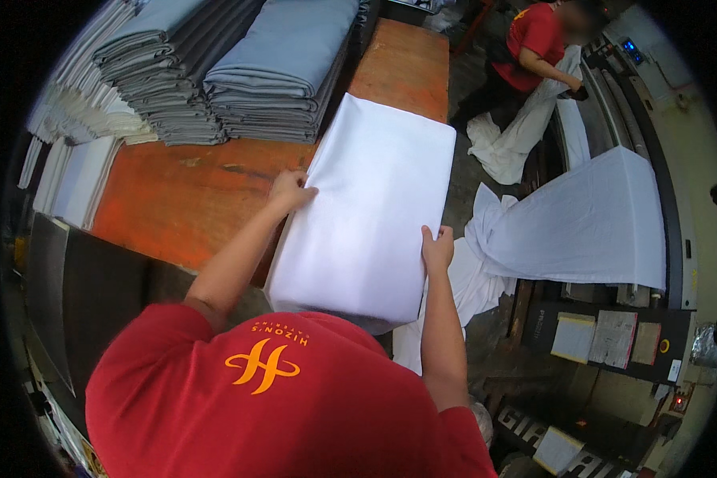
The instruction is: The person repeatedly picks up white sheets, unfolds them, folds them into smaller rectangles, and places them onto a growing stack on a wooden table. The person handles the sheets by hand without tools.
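A folded white cloth [370,207] spreads in front of me, its far part lying on the orange-brown wooden table [183,199] and its near part hanging toward my body. On its left edge, my left hand [292,191] is closed, with the thumb on top of the fabric. My right hand [437,247] pinches the right edge, lower down and nearer to me. Between the two hands the cloth looks mostly smooth, with slight creases by the left thumb.
Stacks of folded grey-blue cloths [283,52] and white cloths [76,179] stand at the table's far left. To the right, a white sheet [589,219] drapes over a long roller machine [673,231]. Beyond it, a person in a red shirt [531,40] handles white fabric [506,143].
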Motion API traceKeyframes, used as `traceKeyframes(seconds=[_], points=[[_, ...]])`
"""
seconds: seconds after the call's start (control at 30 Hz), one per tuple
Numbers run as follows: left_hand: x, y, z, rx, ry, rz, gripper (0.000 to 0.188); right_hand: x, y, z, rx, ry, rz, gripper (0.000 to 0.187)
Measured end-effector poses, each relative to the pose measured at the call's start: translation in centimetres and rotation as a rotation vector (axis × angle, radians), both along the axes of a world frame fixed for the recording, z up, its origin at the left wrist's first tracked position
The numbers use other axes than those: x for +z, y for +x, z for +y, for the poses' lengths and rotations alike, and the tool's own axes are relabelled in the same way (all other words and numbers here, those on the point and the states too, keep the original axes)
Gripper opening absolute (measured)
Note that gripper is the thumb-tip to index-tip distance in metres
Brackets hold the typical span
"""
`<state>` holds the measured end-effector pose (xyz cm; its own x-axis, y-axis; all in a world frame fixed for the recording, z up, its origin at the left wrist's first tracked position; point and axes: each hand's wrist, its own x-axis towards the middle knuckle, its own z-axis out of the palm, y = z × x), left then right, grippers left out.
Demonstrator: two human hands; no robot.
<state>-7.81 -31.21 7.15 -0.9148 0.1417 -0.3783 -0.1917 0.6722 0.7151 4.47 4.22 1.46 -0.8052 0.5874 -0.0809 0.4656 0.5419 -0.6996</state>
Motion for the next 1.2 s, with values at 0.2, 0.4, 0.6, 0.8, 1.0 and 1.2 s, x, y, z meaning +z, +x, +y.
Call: traceKeyframes(seconds=[0.2,0.4,0.6,0.8,1.0,1.2], points=[[-2.6,5.8,-2.5,-0.059,-0.005,0.041,0.057,2.0,4.1,-2.4,0.059,0.055,0.132,0.055],[0.5,16.0,-3.4,-0.164,-0.058,-0.033,0.066,3.5,12.4,-4.3,-0.01,-0.003,-0.042,0.053],[5.9,18.1,1.7,-0.208,0.27,0.389,0.054,3.4,14.8,-6.4,0.037,0.205,0.051,0.055],[2.3,18.3,-5.0,0.045,0.245,0.386,0.052,3.2,16.4,-7.7,0.134,0.273,0.159,0.057],[-3.1,19.3,-8.5,0.058,0.099,0.227,0.052,2.8,18.0,-8.6,0.093,0.249,0.238,0.058],[-5.0,14.1,-4.1,0.005,0.002,0.485,0.053,2.3,17.9,-8.9,0.024,0.209,0.164,0.06]])
